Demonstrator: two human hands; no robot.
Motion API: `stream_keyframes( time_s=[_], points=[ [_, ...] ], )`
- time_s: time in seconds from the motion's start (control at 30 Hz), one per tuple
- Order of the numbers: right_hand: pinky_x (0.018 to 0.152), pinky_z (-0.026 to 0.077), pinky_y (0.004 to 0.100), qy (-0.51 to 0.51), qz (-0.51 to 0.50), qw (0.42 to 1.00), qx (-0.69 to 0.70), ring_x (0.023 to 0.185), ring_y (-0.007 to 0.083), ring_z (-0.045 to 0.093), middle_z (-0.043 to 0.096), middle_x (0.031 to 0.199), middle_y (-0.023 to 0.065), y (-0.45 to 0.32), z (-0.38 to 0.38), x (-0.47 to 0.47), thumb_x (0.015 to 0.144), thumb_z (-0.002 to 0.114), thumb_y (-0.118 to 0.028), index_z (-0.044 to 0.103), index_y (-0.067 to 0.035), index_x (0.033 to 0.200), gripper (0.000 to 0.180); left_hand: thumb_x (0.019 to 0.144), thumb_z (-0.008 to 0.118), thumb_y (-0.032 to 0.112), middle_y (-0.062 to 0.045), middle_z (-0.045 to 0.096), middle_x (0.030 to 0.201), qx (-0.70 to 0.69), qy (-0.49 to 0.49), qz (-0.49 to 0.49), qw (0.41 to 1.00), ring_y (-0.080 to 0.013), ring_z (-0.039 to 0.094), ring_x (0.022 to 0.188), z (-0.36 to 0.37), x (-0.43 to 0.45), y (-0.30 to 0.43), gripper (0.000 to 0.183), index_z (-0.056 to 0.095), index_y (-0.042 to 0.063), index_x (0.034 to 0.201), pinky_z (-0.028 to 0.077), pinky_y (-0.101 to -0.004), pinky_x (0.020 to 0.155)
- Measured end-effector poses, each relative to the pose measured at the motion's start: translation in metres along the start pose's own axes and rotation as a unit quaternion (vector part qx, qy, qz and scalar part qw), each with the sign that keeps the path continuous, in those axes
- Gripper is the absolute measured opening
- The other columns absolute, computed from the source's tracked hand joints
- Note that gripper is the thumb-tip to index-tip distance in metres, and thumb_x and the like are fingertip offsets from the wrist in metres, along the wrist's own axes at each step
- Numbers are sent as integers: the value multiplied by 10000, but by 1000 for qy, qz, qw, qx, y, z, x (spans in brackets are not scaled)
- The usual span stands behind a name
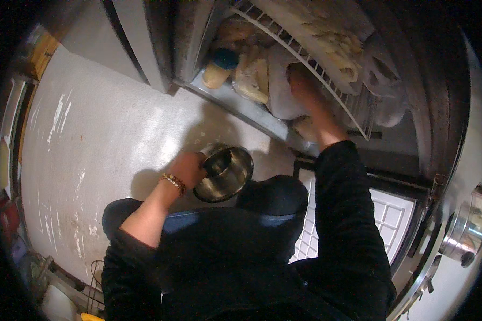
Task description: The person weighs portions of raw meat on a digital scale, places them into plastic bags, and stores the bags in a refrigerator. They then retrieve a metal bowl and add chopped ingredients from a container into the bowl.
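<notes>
My left hand (188, 172), with beaded bracelets at the wrist, grips the near rim of a round stainless steel bowl (237, 172). The bowl is tilted above the floor by my knees, and a smaller dark round shape shows inside it. My right hand (301, 82) reaches under a white wire shelf (289, 36) in an open refrigerator or freezer compartment. Its fingers are in shadow by a pale plastic bag (279, 88), so their hold is unclear. Left of that bag lie a clear bag of pale food (251, 82) and a teal-lidded jar (221, 68).
Bagged food (333, 48) lies on the wire shelf. A white gridded door panel (393, 216) stands open at my right. Beyond it, a metal pot (466, 232) rests on a pale surface. Scuffed light flooring (76, 140) spreads to my left.
</notes>
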State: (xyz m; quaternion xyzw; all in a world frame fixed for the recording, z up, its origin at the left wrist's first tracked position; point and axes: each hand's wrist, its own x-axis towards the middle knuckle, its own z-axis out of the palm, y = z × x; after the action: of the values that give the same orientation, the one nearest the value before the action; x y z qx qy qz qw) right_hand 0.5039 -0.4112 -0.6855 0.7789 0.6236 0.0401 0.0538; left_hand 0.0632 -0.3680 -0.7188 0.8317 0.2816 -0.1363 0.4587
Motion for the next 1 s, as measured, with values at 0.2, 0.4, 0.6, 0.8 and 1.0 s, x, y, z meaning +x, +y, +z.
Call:
stream_keyframes(
  time_s=[0.2,0.4,0.6,0.8,1.0],
  points=[
    [668,537,435,5,25,997,77,725,340,667,699,999,191,-5,-4,7,917,638,-95,685,-41,1087,184,847,716,175,-248,736,982,30,-5,-1,1000,-439,702,987,1,3,-1,263,760,37,1066,560,-513,897],
    [645,521,414,5,41,993,110,711,318,655,696,1003,181,-12,18,50,918,642,-91,681,-44,1094,187,846,733,191,-247,735,994,24,6,16,1000,-437,702,993,3,3,-1,260,760,41,1058,559,-512,903],
    [623,505,392,4,45,993,112,698,296,642,693,1008,172,-20,18,53,918,646,-87,676,-46,1102,190,830,746,183,-249,731,1003,35,-1,17,999,-445,695,998,7,4,-4,265,747,33,1048,556,-517,902],
    [600,489,371,-1,60,991,123,685,274,629,690,1013,162,-41,7,44,919,649,-83,672,-49,1109,195,828,729,194,-258,723,999,-31,12,14,999,-461,685,986,15,6,-15,290,734,21,1061,551,-525,879],
    [577,473,349,-7,77,989,127,671,252,616,687,1018,152,-64,-4,22,919,653,-79,667,-52,1116,200,846,699,204,-263,727,949,-73,73,12,995,-429,706,924,17,10,-16,278,731,4,1037,558,-510,846]
  ],
)
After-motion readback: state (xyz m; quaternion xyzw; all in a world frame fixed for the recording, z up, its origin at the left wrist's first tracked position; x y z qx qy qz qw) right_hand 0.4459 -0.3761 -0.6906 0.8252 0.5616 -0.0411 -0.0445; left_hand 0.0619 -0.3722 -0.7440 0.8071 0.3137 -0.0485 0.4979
